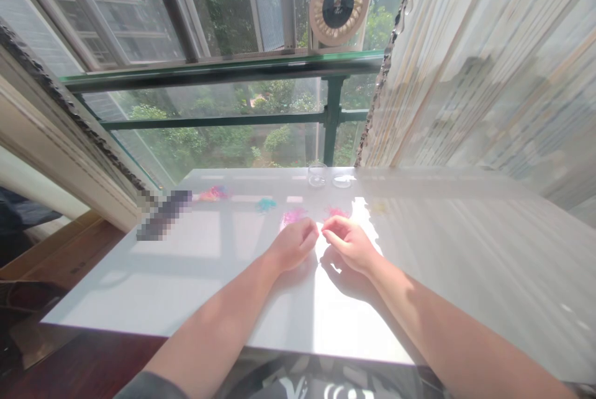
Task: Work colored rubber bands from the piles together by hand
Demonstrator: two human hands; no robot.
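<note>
My left hand (295, 242) is closed in a pinch over the white table (186, 287), thumb against fingertips. Just across from it, my right hand (349, 241) has its thumb and forefinger curled together, the fingertips almost meeting those of the left. Anything between the fingers is too small to make out. Behind my left hand lies a loose pink pile (294, 216) of thin little pieces. A deeper pink-red pile (337, 213) sits just beyond my right hand. Farther left are a teal pile (266, 204) and a mixed pink, orange and purple pile (214, 193).
A clear round container (317, 175) stands at the table's back edge, beside a clear shallow disc (342, 182). A faint yellowish pile (379, 207) lies to the right. A dark blurred object (165, 216) is at the left edge. A round fan (339, 5) stands by the window.
</note>
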